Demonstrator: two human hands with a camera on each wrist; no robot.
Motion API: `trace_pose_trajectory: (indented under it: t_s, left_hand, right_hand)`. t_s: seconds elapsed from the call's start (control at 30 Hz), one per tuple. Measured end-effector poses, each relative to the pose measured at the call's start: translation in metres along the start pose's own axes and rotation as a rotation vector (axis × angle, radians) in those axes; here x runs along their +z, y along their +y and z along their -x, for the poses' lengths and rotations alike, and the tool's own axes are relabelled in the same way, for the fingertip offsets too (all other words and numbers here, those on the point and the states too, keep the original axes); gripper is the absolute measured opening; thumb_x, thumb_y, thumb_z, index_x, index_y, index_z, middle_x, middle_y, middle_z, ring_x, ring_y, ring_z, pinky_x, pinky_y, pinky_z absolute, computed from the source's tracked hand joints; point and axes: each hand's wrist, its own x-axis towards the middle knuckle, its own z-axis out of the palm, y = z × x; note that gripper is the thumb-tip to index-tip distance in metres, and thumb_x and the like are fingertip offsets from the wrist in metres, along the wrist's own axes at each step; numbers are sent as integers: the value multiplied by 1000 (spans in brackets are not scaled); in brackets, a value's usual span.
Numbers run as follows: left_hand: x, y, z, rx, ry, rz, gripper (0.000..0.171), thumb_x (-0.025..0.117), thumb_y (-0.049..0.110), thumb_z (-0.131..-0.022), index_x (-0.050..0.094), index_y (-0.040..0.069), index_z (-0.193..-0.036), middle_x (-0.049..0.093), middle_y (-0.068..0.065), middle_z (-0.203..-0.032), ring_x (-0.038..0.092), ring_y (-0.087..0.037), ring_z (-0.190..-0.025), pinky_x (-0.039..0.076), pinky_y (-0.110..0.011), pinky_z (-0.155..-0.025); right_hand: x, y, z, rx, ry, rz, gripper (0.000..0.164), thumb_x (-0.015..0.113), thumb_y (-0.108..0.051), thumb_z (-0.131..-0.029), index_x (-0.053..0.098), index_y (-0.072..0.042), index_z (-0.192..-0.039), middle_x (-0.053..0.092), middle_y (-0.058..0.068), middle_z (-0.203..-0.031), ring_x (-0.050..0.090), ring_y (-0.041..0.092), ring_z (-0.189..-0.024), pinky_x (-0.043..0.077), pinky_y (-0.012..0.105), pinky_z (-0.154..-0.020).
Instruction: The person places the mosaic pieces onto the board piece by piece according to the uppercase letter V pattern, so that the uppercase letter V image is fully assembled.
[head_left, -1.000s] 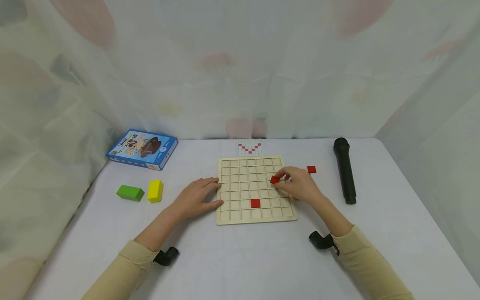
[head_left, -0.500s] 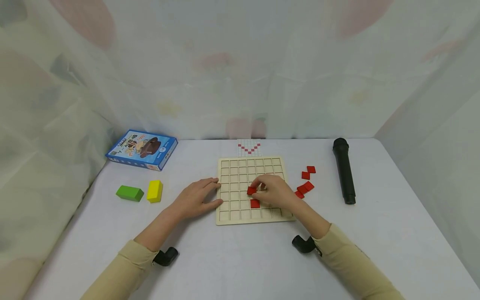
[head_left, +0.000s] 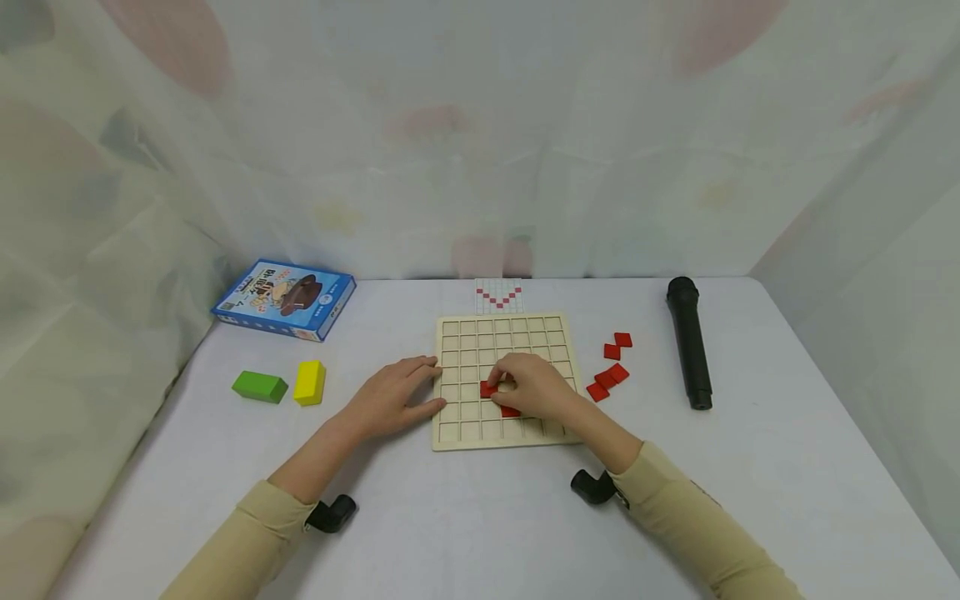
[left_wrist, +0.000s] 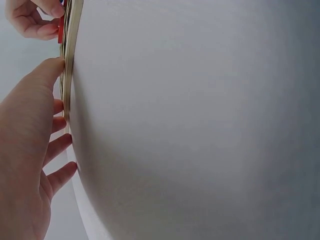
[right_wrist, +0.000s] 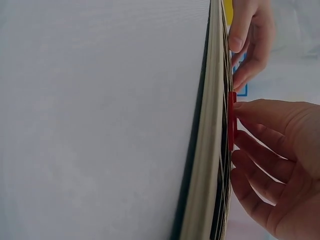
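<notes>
A pale wooden grid board (head_left: 459, 435) lies flat on the white table. Along its left edge rests my left hand (head_left: 393, 395), fingers and thumb spread and touching the rim. My right hand (head_left: 536, 387) is over the board's middle, thumb and fingertips at a small square red tile (head_left: 486, 390) that sits in a cell. One cell down and to the right lies a second red tile (head_left: 510, 412), partly covered by the right hand. In the right wrist view the thumb and fingers of the right hand (right_wrist: 280, 150) meet the red tile edge (right_wrist: 232, 120).
Several loose red tiles (head_left: 605, 379) lie right of the board. A black microphone (head_left: 690, 346) lies farther right. Behind the board is a small pattern card (head_left: 498, 295). At left are a blue box (head_left: 285, 297), a green block (head_left: 259, 387) and a yellow block (head_left: 310, 383).
My right hand has carried a red tile leftward across the board to a cell up and left of the other tile. The loose tiles at right have come into sight. My left hand stays put.
</notes>
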Motion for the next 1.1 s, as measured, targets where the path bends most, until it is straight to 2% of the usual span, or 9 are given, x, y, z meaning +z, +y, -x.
trace_pose_trajectory:
  t_s: [0.4,0.73,0.93,1.1]
  left_hand:
    - [1,-1,-1,6,3,-7,55,63,48,-91,59,10,-130,52,-9,-141,49,-29,-128,41,-48,-105]
    - [1,1,0,-1,-6,-4,55,62,49,-92,58,11,-132,51,-9,-142,47,-29,-130,40,-48,-106]
    - [-1,2,1,-3,-7,-7,55,62,48,-92,59,10,-131,51,-10,-142,47,-29,-130,40,-48,-106]
    - [-1,3,1,-9,-8,-1,55,63,47,-92,59,11,-132,51,-11,-142,47,-30,-131,39,-49,-106]
  right_hand:
    - [0,0,3,-53,-2,-10,8,73,-17,-86,74,-16,-94,69,-9,-89,57,11,-86,50,31,-81]
    - [-5,1,10,-50,12,-56,14,68,-15,-90,75,-14,-102,71,-8,-96,59,13,-90,50,32,-83]
    - [-17,10,21,-23,56,-63,11,69,-18,-90,75,-13,-99,70,-8,-96,62,15,-95,52,34,-85]
    - [-31,27,35,11,75,-58,9,71,-18,-90,74,-14,-97,69,-7,-95,62,17,-95,53,35,-83]
